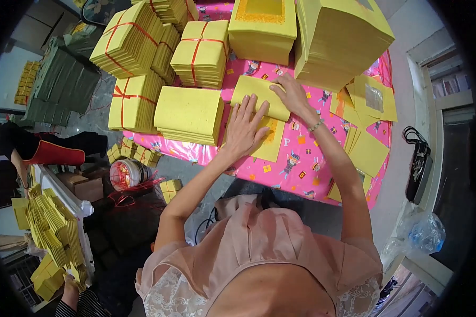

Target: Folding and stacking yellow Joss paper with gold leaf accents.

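In the head view, a person leans over a table covered with a pink plastic cloth printed with small cartoon figures (301, 158). The left hand (243, 129) lies flat, fingers spread and apart, pressing on a square yellow paper sheet with an orange-gold centre patch (272, 140) that rests on the cloth just in front of the body. The right hand (291, 95) rests on a folded yellow paper sheet (259, 95) that lies across the upper edge of the flat sheet; its fingers are loosely apart and curved over the fold, laid on it rather than clamped on it.

The step in hand looks like folding or creasing a sheet while the other hand holds it steady. The next move likely calls for firm pressure along the fold and a steady left palm so the paper does not slide.

Just to the left sits a loose unbound stack of yellow sheets (189, 113), with red-string-tied yellow bundles (201, 53) behind it and a tall yellow stack (344, 37) to the right. Loose sheets (367, 153) lie scattered on the right of the cloth.
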